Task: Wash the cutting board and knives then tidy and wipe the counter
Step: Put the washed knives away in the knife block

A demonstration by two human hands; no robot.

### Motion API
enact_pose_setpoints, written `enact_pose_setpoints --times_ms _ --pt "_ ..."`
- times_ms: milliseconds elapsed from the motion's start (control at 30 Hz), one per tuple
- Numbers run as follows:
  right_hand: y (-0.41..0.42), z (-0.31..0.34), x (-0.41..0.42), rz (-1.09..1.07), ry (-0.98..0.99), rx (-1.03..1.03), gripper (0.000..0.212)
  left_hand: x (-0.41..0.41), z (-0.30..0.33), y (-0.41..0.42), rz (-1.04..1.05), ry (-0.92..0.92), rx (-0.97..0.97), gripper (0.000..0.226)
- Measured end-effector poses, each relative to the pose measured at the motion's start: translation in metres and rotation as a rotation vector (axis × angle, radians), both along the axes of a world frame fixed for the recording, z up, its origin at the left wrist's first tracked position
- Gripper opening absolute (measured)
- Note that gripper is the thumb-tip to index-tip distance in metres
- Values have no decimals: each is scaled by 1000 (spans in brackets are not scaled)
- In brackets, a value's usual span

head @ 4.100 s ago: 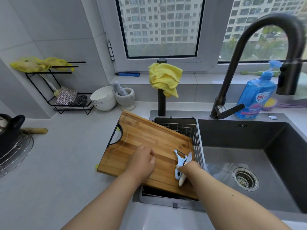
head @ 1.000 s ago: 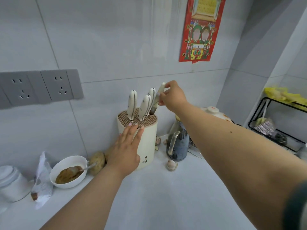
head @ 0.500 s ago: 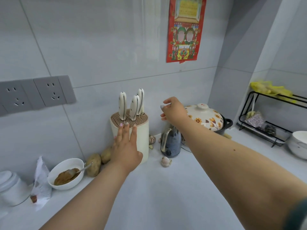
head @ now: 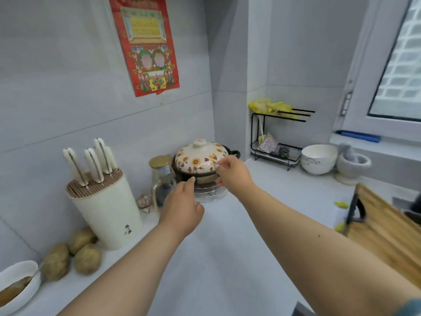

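Three knives (head: 91, 163) stood handle-up in the block (head: 107, 210) by the wall, so the knife part looked finished. The board (head: 385, 229) lay at the right edge, half on the counter (head: 227, 258); whether it was washed I could not tell. Wiping seemed still to come. Both hands hung empty above the counter in front of the pot (head: 200, 160), the left hand (head: 182, 208) loosely spread, the right hand (head: 234, 174) relaxed with fingers slightly bent. Pale tiles, a red poster (head: 145, 44), potatoes (head: 75, 252), a rack (head: 278, 137) and a bowl (head: 319, 158) under the window
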State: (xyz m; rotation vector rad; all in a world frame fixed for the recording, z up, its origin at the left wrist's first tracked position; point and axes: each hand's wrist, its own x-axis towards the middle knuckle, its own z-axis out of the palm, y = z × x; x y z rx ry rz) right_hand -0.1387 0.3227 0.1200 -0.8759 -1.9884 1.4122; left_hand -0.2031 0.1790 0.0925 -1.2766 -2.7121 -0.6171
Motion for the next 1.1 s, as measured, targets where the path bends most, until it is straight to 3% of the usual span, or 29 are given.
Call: enact_pose_setpoints --times_ms 333,600,633,733,800,900,1100 --pt "111 -61 203 -436 -91 -104 14 141 -20 131 -352 -80 -69 55" --pt "148 -132 383 -836 -430 -219 7 259 -53 202 -585 -159 -168 40" --pt "153 -140 402 -866 -528 -230 17 272 -55 210 -604 -162 -178 38" --pt "165 -159 443 -842 -766 -330 51 303 -60 233 -650 -153 -195 37" --pt "172 -174 459 -801 -832 -425 58 320 -64 245 -674 -121 -210 39" --pt "184 -199 471 -683 -943 -534 57 338 -71 258 -688 -141 -232 43" --pt "203 -231 481 -504 -1068 -540 50 351 -82 271 -666 -176 -227 41"
